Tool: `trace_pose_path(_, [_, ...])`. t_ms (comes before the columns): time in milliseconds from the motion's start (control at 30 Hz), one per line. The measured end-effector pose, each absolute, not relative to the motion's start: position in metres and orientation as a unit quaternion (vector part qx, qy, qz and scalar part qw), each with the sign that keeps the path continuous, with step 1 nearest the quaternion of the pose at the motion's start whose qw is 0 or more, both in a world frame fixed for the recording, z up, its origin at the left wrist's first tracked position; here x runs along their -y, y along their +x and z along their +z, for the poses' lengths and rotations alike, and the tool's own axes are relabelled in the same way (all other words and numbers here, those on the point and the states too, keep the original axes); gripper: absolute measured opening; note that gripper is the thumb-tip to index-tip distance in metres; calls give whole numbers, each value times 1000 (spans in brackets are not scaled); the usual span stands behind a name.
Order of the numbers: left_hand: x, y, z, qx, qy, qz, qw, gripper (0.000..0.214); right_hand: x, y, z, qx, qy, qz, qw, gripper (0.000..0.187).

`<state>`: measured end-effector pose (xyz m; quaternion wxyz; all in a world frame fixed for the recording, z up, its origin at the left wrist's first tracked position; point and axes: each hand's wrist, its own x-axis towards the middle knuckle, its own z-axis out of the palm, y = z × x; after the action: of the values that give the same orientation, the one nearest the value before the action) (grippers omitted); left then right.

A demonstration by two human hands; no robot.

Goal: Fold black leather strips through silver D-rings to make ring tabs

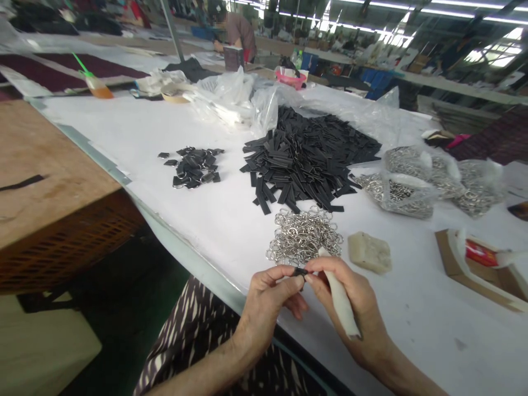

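My left hand and my right hand meet at the near table edge, both pinching one small black strip between thumb and fingers. A white stick-like tool also lies across my right palm. Just beyond my fingers sits a loose heap of silver metal rings. A big pile of black strips lies further back, and a small pile of finished black pieces with rings sits to the left.
A pale waxy block lies right of the rings. Clear bags of metal rings and an open cardboard box are at the right. Plastic bags crowd the far side. A wooden table stands left; another person works far back.
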<state>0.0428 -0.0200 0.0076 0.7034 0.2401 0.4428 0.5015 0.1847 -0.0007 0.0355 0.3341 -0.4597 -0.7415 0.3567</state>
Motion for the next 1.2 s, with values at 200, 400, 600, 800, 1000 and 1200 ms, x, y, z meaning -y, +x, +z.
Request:
trace_pose_path(200, [18,42,14,-468,292,521,652,12,1,185,35,738,-467,366,323,6])
trace_pose_path(400, [17,41,20,-508,293,470,659,7,0,185,37,730,-476,390,298,4])
trace_pose_path(600, [16,36,23,-524,314,453,649,19,-1,184,38,729,-477,403,279,3])
trace_pose_path(800, [17,33,11,-501,282,465,673,17,-3,188,43,735,-491,366,290,6])
trace_pose_path(1000, [-5,-2,10,-472,200,553,657,15,-14,204,53,737,-523,328,277,16])
trace_pose_path(1200, [-73,-85,29,-498,102,673,537,21,-25,218,56,758,-534,243,284,21])
